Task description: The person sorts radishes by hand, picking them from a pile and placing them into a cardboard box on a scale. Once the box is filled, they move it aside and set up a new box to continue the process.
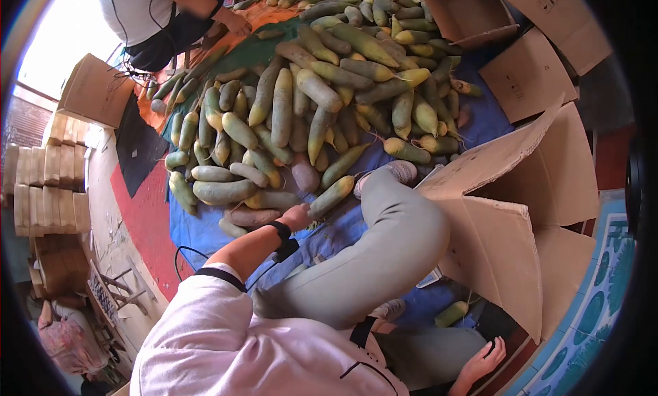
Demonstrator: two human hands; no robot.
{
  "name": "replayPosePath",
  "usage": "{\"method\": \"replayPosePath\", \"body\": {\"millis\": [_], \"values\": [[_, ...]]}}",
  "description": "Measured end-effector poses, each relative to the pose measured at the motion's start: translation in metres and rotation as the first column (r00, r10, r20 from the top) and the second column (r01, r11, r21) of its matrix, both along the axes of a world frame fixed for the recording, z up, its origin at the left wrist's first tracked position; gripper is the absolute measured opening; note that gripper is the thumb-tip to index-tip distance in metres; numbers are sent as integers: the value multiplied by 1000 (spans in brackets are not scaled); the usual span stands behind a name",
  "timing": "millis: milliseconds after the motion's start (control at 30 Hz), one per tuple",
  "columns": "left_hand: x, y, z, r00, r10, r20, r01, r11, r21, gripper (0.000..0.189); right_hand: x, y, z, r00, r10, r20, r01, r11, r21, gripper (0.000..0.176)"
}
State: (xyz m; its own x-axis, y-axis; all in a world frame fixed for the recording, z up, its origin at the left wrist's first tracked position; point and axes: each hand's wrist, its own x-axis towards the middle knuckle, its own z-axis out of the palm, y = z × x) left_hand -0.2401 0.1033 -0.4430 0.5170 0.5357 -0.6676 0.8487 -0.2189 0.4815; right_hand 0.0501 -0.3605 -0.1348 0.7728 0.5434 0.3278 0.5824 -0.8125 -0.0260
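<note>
My left hand (296,218), with a black band at the wrist, is closed at the lower end of a green radish (332,197) at the near edge of a big heap of radishes (282,108). Its fingertips are partly hidden. Down at the lower right, my right hand (485,360) has its fingers apart and holds nothing; a small black band is around one finger. One short green radish (452,314) lies apart from the heap, between my legs and an open cardboard box (504,252).
A blue sheet (188,228) lies under the heap. More cardboard boxes (528,74) stand at upper right, another box (96,91) at upper left. Stacked cartons (51,207) and a small wooden stool (116,286) are at left. Another person (140,16) is at top left, another (72,341) at lower left.
</note>
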Motion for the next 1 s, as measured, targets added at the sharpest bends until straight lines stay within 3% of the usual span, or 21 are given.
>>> {"method": "replayPosePath", "body": {"millis": [33, 233, 300, 367, 500, 567, 667, 800, 900, 1000], "values": [[6, 1, 15, 999, 46, -23, -46, 999, -17, 43, 2, -2, 0, 1000, -8, -11, 8, 1000, -9, 20], [23, 2, -2, 992, 88, -89, -90, 996, -26, 53, 7, 1, -4, 998, -40, -49, 40, 999, 15, 20], [26, -2, -16, 982, 184, -46, -183, 983, 25, 68, 7, 9, -1, 998, -44, -55, 45, 999, 30, 20], [27, -5, -30, 984, 166, -57, -164, 986, 33, 68, 4, 33, 11, 997, -25, 68, 24, 1000, 2, 30], [35, -5, -46, 971, 163, -173, -163, 987, 13, 63, 9, 26, 8, 995, -92, -30, 90, 995, -45, 31], [42, -3, -34, 948, 236, -213, -243, 970, -10, 67, 8, 29, 9, 997, -77, -24, 76, 996, -50, 30], [52, 1, -10, 943, 179, -282, -203, 978, -57, 63, 6, 30, 10, 996, -81, -30, 80, 996, -33, 29], [50, 1, -24, 965, 126, -229, -141, 989, -47, 61, 4, 35, 10, 995, -87, -48, 86, 996, -10, 29], [47, 9, -21, 981, 144, -133, -163, 975, -149, 54, 7, 30, 6, 998, -55, -26, 55, 998, 19, 27], [48, 24, 18, 978, 191, -82, -205, 948, -242, 49, 10, 16, -6, 991, -37, -129, 49, 995, 90, 20]]}}
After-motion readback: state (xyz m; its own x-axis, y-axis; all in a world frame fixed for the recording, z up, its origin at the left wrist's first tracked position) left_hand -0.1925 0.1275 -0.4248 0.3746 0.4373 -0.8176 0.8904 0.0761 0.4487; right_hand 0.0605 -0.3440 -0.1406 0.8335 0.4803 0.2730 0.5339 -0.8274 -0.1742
